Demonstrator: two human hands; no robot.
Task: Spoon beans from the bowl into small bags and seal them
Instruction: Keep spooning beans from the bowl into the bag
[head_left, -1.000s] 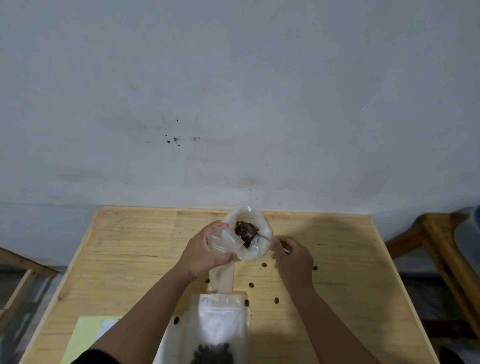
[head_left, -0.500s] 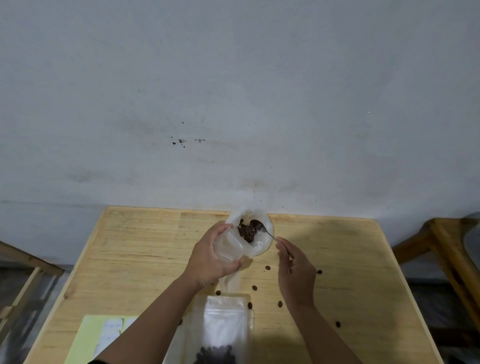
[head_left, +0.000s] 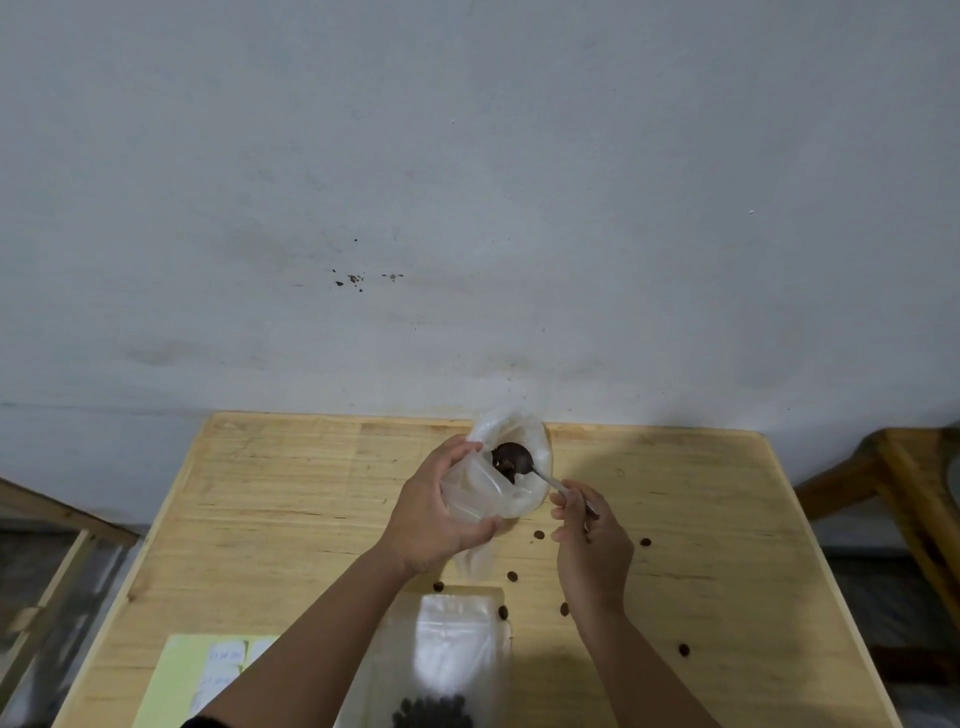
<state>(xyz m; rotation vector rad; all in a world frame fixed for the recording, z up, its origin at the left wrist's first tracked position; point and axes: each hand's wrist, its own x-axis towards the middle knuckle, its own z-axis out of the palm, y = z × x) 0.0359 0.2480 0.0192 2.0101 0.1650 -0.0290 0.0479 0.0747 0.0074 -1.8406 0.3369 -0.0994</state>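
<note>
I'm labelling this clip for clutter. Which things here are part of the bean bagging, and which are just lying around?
In use: left hand holding the open plastic bag; right hand holding the spoon in its mouth; filled bag.

Lying about: spilled beans on the table; yellow-green paper.

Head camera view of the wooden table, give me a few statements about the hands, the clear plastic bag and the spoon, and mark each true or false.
1. The left hand grips the clear plastic bag. True.
2. The right hand holds a pair of scissors. False: it holds the thin metal spoon by its handle.
3. The spoon's bowl sits at the bag's open mouth, over dark beans. True.
4. The light wooden table has no loose beans on it. False: several dark beans lie scattered near the right hand.
5. A pale green paper sheet lies at the table's near left. True.
</note>
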